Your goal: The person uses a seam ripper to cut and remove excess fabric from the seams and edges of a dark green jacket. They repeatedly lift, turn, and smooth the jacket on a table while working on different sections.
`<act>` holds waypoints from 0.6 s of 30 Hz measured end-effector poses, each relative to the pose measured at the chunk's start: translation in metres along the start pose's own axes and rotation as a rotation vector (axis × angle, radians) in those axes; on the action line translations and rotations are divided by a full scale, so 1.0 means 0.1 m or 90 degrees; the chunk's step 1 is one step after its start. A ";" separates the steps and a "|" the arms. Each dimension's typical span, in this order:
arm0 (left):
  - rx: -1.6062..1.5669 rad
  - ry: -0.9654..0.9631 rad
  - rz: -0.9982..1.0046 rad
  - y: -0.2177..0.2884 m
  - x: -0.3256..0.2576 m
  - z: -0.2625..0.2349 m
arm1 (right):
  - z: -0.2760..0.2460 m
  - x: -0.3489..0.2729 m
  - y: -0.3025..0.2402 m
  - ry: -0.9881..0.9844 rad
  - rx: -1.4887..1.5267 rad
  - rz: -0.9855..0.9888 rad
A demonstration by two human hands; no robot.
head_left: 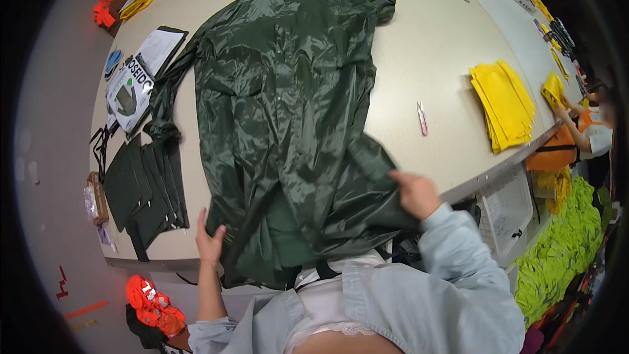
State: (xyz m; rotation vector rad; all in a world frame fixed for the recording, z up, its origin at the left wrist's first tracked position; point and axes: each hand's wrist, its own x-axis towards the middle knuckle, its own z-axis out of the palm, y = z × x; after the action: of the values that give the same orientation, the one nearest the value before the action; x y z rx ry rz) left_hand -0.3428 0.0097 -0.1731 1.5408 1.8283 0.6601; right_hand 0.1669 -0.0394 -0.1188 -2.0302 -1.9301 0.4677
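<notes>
A shiny dark green raincoat (282,98) lies front up on the table, its collar at the far end and its hem hanging over the near edge towards me. My right hand (419,195) is closed on the right front panel near the hem, pulling that corner out to the right. At the left side of the hem, my left hand (209,244) has its thumb and fingers apart, close against the coat's edge. The coat's left sleeve trails down beside the body; the right sleeve is bunched at the far right.
Left on the table (426,52) lie dark green cut pieces (147,183) and printed packages (134,92). Right are thread snips (422,119) and folded yellow fabric (503,106). Beyond, a co-worker's hands (569,110) hold yellow cloth. A white crate (508,213) and lime-green garments (563,242) stand below.
</notes>
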 end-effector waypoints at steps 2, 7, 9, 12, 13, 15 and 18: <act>-0.117 0.054 0.033 -0.10 -0.03 -0.24 | -0.59 -0.11 -0.04 0.166 0.116 0.020; -0.118 0.050 0.029 0.42 -0.49 -0.39 | -0.90 -0.84 0.03 0.449 -0.042 0.156; 0.001 -0.001 0.193 0.07 -0.64 -0.32 | -0.47 -1.11 0.20 0.166 -0.278 0.391; 0.151 -0.354 -0.036 0.08 -0.88 -0.39 | -0.16 -1.31 0.28 -0.133 -0.383 0.385; 0.265 -0.484 -0.085 0.28 -0.88 -0.43 | -0.13 -1.27 0.15 -0.091 -0.331 0.341; 0.312 -0.151 0.152 0.24 -0.84 -0.19 | 0.14 -1.11 0.04 0.221 -0.179 0.040; 0.225 0.012 0.371 0.63 -0.62 0.12 | 0.51 -0.70 -0.58 0.112 -0.040 -0.060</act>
State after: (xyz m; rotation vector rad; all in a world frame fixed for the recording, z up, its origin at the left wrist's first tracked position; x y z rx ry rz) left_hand -0.2858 -0.0401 -0.1252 2.3497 1.5601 0.6252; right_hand 0.0898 -0.1065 -0.1376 -1.9362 -1.9449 0.2007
